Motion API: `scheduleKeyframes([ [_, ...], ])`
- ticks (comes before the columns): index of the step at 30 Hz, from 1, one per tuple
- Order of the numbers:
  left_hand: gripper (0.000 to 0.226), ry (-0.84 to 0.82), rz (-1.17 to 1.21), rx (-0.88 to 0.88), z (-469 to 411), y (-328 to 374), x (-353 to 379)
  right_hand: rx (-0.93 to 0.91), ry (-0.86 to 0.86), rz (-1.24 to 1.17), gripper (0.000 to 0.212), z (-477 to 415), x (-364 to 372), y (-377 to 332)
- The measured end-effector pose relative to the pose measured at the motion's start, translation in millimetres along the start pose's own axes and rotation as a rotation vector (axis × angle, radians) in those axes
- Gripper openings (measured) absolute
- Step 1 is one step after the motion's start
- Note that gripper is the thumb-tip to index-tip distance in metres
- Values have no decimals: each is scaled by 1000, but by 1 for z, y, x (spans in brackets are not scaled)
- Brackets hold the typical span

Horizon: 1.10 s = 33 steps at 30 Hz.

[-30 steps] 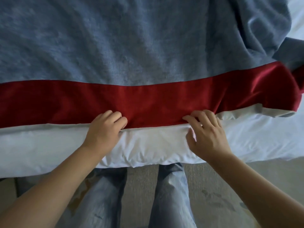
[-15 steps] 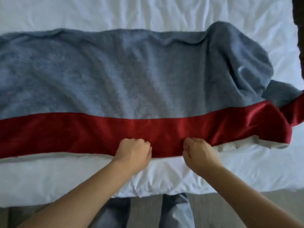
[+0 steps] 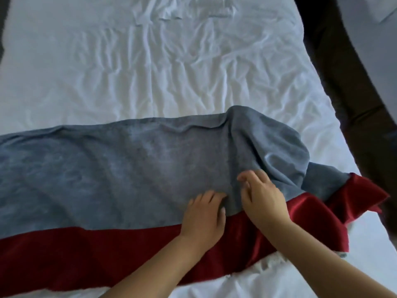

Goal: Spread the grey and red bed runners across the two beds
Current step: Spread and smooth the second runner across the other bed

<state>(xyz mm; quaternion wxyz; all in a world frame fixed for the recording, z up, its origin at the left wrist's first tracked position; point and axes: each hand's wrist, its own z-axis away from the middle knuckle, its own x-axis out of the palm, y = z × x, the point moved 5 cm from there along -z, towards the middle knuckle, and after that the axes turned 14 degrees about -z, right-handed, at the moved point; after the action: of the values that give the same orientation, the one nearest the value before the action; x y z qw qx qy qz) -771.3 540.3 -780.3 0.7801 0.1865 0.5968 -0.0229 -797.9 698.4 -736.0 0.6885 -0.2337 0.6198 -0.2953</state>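
Observation:
One runner, grey (image 3: 107, 175) with a red band (image 3: 86, 252) along its near edge, lies across the white bed (image 3: 150, 61). Its left stretch is fairly flat. The right end (image 3: 322, 190) is bunched and folded over near the bed's right side. My left hand (image 3: 204, 214) rests on the grey cloth just above the red band, fingers spread flat. Beside it, my right hand (image 3: 260, 196) presses the grey cloth at the foot of the bunched fold, fingers loosely bent. A crease runs up between the two hands.
The wrinkled white sheet covers the bed beyond the runner. A dark gap (image 3: 343, 82) runs along the bed's right side. A corner of a second white bed (image 3: 382, 9) shows at the top right.
Both hands let go of the red near edge and moved forward and right onto the grey part. The view rose, so more of the bed shows.

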Motion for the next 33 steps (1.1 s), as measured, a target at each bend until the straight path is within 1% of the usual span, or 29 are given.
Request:
scheduleKeyframes([
  [2,47,37,9,20,-31,18,-6,10,122,-16,24,-33,-29,14],
  [4,57,81,27,-52,-69,35,-15,72,192,17,30,-61,-55,34],
  [5,60,121,34,-104,-86,43,-20,131,196,31,33,-71,-64,45],
  [7,64,166,47,-184,-113,59,-23,255,142,53,41,-83,-71,66],
  [9,66,130,50,-203,-124,79,-15,331,49,97,51,-87,-68,82],
  [11,67,131,2,-190,-125,97,-4,347,-23,126,62,-84,-63,93],
  [12,71,130,-36,-173,-123,103,2,342,-58,125,68,-81,-60,99],
  [14,88,92,-85,-125,-120,106,13,338,-136,134,76,-71,-51,113],
  [15,95,53,-90,-101,-119,103,18,326,-178,181,77,-65,-45,119],
  [17,99,-21,-98,-88,-117,92,32,319,-232,297,76,-61,-32,126],
  [19,97,-47,-100,-84,-113,85,41,352,-232,342,72,-63,-23,127],
  [21,93,-33,-114,-90,-114,85,49,341,-242,368,64,-70,-17,129],
  [25,86,-79,-105,-118,-119,93,55,377,-269,355,52,-67,-18,141],
  [27,82,-95,-105,-143,-122,96,56,358,-298,347,49,-71,-18,145],
  [31,77,-104,-115,-179,-125,98,55,329,-332,362,47,-80,-17,149],
  [33,70,-108,-116,-214,-123,100,51,278,-355,354,48,-81,-16,149],
])
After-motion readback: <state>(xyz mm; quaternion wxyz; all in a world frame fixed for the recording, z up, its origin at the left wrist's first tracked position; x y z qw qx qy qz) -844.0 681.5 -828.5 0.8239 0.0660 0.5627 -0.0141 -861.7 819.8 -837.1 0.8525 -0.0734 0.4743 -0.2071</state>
